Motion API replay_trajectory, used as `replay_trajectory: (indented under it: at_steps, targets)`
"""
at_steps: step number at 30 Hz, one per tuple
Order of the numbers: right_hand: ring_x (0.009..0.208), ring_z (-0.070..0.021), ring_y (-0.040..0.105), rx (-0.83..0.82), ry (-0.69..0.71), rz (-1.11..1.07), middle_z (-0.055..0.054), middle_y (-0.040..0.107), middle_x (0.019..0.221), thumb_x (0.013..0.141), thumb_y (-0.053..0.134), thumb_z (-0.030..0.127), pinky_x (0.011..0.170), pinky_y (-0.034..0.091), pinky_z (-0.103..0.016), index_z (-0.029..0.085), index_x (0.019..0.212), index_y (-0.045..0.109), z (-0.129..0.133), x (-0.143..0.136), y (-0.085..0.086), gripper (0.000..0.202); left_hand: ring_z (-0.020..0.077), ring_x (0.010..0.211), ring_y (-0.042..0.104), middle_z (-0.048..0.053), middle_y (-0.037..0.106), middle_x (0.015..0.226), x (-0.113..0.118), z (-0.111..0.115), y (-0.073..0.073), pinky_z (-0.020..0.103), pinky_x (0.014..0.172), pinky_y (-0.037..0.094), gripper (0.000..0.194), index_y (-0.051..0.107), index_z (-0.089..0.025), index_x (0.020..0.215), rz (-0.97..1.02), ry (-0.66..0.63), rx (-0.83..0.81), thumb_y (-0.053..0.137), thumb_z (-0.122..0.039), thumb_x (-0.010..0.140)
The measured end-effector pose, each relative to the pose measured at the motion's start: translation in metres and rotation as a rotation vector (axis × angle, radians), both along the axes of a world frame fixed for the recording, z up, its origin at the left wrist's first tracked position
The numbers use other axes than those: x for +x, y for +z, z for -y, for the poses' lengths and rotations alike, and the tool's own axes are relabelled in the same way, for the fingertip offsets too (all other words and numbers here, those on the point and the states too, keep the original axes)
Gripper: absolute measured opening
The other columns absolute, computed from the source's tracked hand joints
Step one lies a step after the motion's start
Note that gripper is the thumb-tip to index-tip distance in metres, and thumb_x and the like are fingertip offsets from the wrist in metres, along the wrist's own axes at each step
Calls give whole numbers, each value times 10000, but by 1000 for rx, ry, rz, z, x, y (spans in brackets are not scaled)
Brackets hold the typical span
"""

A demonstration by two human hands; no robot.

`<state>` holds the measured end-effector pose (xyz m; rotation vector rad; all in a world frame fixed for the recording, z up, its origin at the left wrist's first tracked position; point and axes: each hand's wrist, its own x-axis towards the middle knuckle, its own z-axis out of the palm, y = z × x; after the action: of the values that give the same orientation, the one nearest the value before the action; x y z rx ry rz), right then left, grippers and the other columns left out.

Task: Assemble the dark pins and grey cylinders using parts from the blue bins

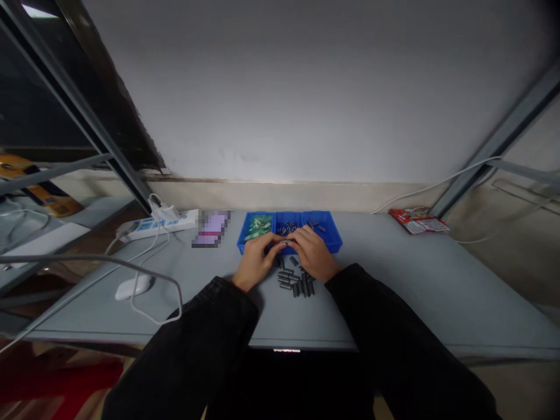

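Note:
Fingertips of my left hand and my right hand meet, pinching a small grey cylindrical part between them. The fingers cover most of it. Right behind my hands stands a blue bin with three compartments. Green and white pieces fill the left compartment, and small dark pins lie in the middle one. A few dark cylinders are in the right one. On the table below my hands lie several loose dark grey cylinders, some lined up side by side.
A white power strip with plugs and a pixelated purple item lie to the left. Nearer is a white rounded case beside a looping cable. A red packet lies far right. Metal posts flank the grey table.

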<state>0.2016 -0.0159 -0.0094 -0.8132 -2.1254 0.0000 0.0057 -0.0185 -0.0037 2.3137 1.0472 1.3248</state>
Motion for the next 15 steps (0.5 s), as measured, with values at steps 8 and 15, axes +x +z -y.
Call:
replay_trajectory:
  at_steps: [8, 15]
  targets:
    - [951, -251, 545, -21, -7, -23, -88, 648, 1004, 1031, 472, 218, 887, 461, -410, 195, 1070, 582, 0, 0, 0, 120, 164, 801, 667, 36, 740, 912, -2, -2, 1, 294, 735, 510, 119, 709, -183, 990, -20, 7, 15, 637, -278, 983]
    - [949, -247, 536, -9, -7, 5, -84, 643, 989, 1051, 422, 206, 869, 450, -398, 192, 1020, 573, -2, 1, -1, 155, 155, 769, 670, 23, 745, 893, 0, 0, 1, 274, 718, 507, 132, 711, -190, 975, -20, -3, 7, 641, -301, 982]
